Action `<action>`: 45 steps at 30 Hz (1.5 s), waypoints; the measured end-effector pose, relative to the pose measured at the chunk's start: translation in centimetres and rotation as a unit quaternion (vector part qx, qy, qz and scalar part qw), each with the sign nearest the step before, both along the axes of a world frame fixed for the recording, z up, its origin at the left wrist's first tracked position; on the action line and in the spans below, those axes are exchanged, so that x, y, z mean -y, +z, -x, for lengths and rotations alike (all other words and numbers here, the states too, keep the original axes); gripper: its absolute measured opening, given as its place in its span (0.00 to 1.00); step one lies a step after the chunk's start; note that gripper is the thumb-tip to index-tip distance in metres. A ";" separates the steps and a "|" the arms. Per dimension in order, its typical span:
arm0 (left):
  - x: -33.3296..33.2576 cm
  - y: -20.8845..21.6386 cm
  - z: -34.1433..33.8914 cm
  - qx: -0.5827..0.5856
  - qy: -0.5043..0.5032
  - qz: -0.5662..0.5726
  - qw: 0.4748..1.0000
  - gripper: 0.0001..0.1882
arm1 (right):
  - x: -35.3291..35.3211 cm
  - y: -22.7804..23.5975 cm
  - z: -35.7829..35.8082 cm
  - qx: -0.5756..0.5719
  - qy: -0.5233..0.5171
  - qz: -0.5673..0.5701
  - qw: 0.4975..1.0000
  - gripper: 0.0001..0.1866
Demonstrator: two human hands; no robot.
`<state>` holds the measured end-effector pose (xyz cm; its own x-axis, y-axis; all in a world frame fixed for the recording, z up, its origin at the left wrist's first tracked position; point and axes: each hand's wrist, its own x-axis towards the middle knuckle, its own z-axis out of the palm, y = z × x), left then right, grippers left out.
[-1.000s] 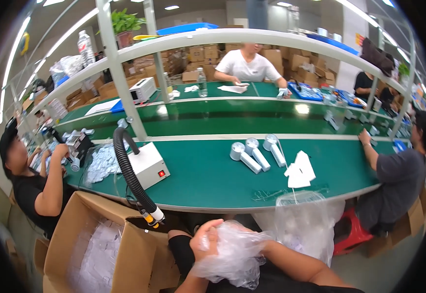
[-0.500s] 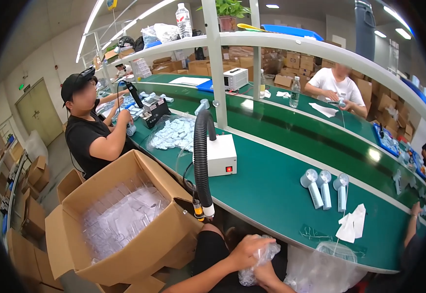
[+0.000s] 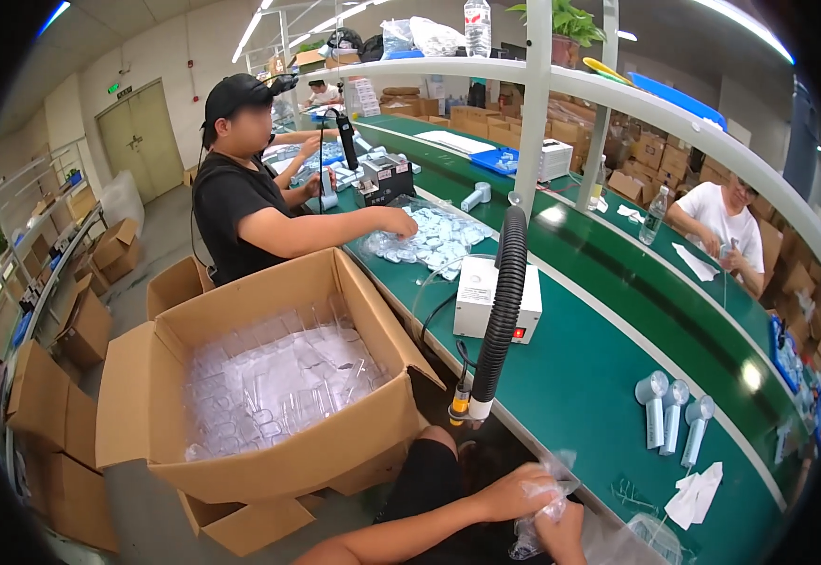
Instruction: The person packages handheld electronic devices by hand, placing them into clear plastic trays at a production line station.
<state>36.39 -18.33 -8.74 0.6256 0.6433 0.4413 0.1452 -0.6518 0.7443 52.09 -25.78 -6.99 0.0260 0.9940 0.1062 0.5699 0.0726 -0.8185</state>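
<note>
A crumpled clear plastic bag (image 3: pixel 526 540) is bunched between my two hands over my lap, just off the front edge of the green table. My left hand (image 3: pixel 516 492) closes over its upper part. Below and to the right, my right hand (image 3: pixel 561 533) wraps round its other side. Whether anything lies inside the bag cannot be made out. Beside my knee hangs the end of a black corrugated hose (image 3: pixel 504 311). Three light-blue handheld devices with round heads (image 3: pixel 674 412) lie on the table beyond my hands.
A large open cardboard box (image 3: pixel 278 482) of clear plastic pieces stands at my left. On the table (image 3: pixel 580 400) are a white box-shaped unit (image 3: pixel 486 299), white paper (image 3: pixel 695 496) and a pile of light-blue parts (image 3: pixel 438 235). A co-worker (image 3: pixel 241 207) sits beyond the box.
The view has swung left, so the scene sits farther right. My hands still grip the bag. The co-worker in black has stretched an arm out to the pile of light-blue parts.
</note>
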 end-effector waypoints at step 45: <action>6.7 -1.4 1.1 0.148 -0.120 0.482 0.855 0.37 | 2.8 4.7 0.3 0.299 0.181 0.066 0.935 0.14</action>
<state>35.28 -25.03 -10.17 0.7429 0.6667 -0.0601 -0.1951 0.3015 0.9333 51.78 -28.55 -2.27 -0.3386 0.9318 -0.1304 0.8864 0.2695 -0.3763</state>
